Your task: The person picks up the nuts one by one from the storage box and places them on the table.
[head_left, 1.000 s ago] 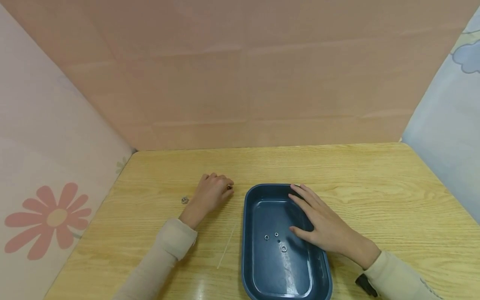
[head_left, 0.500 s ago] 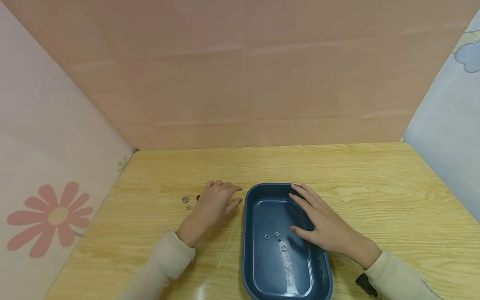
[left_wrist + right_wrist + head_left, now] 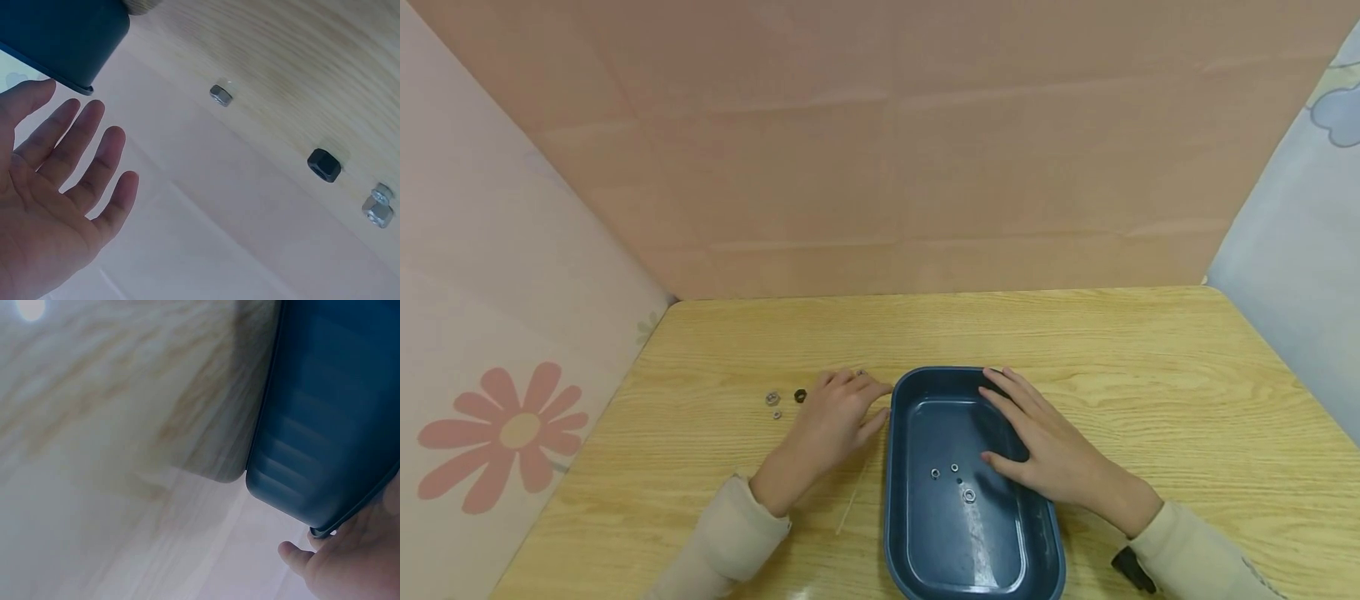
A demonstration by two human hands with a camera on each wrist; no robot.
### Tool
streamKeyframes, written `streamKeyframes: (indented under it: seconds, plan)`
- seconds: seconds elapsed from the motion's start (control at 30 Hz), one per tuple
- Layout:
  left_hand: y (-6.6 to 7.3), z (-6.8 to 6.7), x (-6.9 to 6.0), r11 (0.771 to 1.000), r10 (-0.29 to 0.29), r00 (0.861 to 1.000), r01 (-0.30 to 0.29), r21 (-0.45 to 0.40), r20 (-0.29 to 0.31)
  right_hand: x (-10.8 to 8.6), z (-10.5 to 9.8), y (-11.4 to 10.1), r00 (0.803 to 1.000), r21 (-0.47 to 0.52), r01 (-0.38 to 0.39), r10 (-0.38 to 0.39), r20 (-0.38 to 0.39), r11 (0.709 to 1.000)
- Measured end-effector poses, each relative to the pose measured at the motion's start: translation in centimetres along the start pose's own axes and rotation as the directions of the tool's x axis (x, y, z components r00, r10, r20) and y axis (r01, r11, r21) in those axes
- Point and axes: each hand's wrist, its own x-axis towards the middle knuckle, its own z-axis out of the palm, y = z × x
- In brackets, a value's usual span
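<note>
My left hand point(image 3: 831, 417) is at the left rim of the blue tray point(image 3: 897, 500), thumb and forefinger extended; in the left wrist view the fingers of that hand point(image 3: 69, 181) are spread beside the tray point(image 3: 69, 37), holding nothing visible. My right hand point(image 3: 1048, 450) rests over the tray's right rim with fingers spread. Several small nuts lie in the tray, among them a larger silver nut point(image 3: 969, 496). On the table left of my left hand are a black nut point(image 3: 801, 396), a silver nut point(image 3: 772, 399) and a tiny nut point(image 3: 777, 415).
Another small nut point(image 3: 220, 95) lies on the table beyond my left hand. A thin pale strip point(image 3: 852, 502) lies left of the tray. A dark object point(image 3: 1132, 570) is at my right sleeve. Papered walls stand behind and at both sides of the table.
My left hand has moved right to the tray's rim, and its finger and thumb have parted. The black nut and tiny nut now show on the table. My right hand stays put.
</note>
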Motion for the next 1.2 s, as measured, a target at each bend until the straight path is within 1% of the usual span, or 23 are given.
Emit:
streamKeyframes:
  seconds: [0.17, 0.27, 0.43, 0.7, 0.83, 0.97, 1.2]
  plan:
    - [0.6, -0.3, -0.3, 1.000, -0.001, 1.000, 0.001, 0.001, 0.014, 0.0, 0.0, 0.0, 1.000, -0.002, 0.000, 0.000, 0.001, 1.000]
    - [1.0, -0.4, -0.6, 1.000, -0.001, 0.999, 0.002, -0.012, 0.038, 0.0, 0.0, 0.0, 1.000, -0.004, -0.001, 0.001, 0.002, 1.000]
    - [1.6, -0.5, -1.2, 0.999, 0.016, 0.996, -0.012, -0.045, 0.089, 0.0, 0.0, 0.0, 1.000, 0.000, 0.001, -0.001, 0.007, 1.000]
    - [2.3, 0.0, -2.0, 0.995, 0.052, 0.984, -0.037, -0.094, 0.169, 0.1, 0.0, -0.1, 1.000, 0.008, 0.018, -0.018, -0.007, 1.000]
    - [2.6, 0.4, -2.4, 0.993, 0.069, 0.981, -0.049, -0.110, 0.181, 0.1, 0.0, -0.1, 1.000, 0.006, 0.018, -0.018, -0.008, 1.000]
    - [2.8, 0.6, -2.6, 0.993, 0.062, 0.977, -0.039, -0.114, 0.205, 0.1, 0.0, -0.1, 1.000, 0.000, 0.018, -0.018, -0.010, 1.000]
    - [2.9, 1.0, -2.7, 0.989, 0.033, 0.962, 0.008, -0.147, 0.272, 0.1, 0.0, -0.2, 1.000, 0.004, 0.012, -0.012, -0.005, 1.000]
